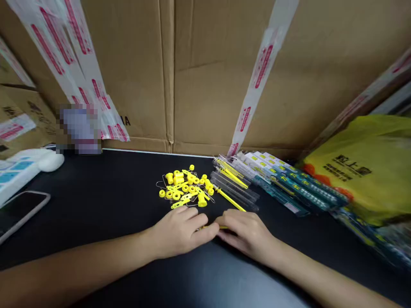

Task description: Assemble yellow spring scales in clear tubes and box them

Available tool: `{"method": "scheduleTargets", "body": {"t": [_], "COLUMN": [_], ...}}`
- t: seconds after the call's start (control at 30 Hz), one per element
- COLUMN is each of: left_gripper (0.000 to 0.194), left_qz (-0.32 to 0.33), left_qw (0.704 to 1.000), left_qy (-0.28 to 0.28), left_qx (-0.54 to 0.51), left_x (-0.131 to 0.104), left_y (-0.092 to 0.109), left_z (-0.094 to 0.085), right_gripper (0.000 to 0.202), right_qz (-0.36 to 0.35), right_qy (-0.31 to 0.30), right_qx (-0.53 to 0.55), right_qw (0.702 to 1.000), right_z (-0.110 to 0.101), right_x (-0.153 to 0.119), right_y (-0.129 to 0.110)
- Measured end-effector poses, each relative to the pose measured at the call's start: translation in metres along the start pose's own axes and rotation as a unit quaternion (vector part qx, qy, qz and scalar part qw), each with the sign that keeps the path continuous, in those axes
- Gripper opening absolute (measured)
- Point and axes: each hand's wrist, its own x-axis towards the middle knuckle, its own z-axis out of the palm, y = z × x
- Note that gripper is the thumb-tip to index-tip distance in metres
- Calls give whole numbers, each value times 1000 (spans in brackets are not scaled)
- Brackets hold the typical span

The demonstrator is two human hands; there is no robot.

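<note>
My left hand [186, 229] and my right hand [245, 233] meet at the near side of a pile of small yellow parts. Between their closed fingers runs a thin yellow rod [223, 227], mostly covered by the fingers. A small metallic piece [201, 228] shows at the left fingertips; I cannot make out its kind. Just beyond my left hand lie yellow plastic rings [176, 195], flat yellow strips with holes [181, 203], flanged yellow caps [201, 200] and bent metal wires [160, 184]. Another yellow rod [231, 200] lies beyond my right hand.
Clear plastic tubes [236, 188] lie right of the pile, beside green printed packages [289, 182]. A yellow plastic bag [369, 167] stands far right. At left are a phone [22, 211] and a white power strip [22, 169]. Taped cardboard [205, 98] walls the back of the black table [112, 205].
</note>
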Motion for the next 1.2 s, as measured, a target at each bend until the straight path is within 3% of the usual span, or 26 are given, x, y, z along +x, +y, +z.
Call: {"method": "scheduleTargets", "body": {"t": [0.2, 0.37, 0.5, 0.67, 0.8, 0.9, 1.0, 1.2], "left_gripper": [10, 13, 11, 14, 18, 27, 17, 18], "left_qz": [-43, -36, -37, 23, 52, 30, -1, -75], "left_qw": [997, 999, 999, 999, 998, 997, 997, 994], "left_qy": [-55, -32, -35, -18, -36, -58, -68, -60], "left_qx": [-24, -20, -4, 45, -13, -41, -45, -54], "left_x": [0, -3, -7, -5, 0, 1, -1, -4], "left_y": [1, -12, -20, -17, -7, 2, 6, -5], "left_z": [1, -4, -3, -5, -10, -9, -5, 3], "right_gripper": [4, 18, 24, 36, 33, 23, 18, 17], "right_qz": [16, 93, 145, 68, 26, 30, 32, 77], "right_qy": [14, 18, -27, -122, -150, -135, -97, -40], "right_qx": [39, 38, 67, 72, 63, 75, 80, 72], "right_qw": [999, 995, 987, 988, 986, 988, 992, 994], "right_z": [2, 2, 2, 0, 1, 2, 2, 1], "right_x": [2, 4, 4, 5, 4, 3, 4, 4], "right_y": [0, 3, 4, -1, -3, -3, -3, 2]}}
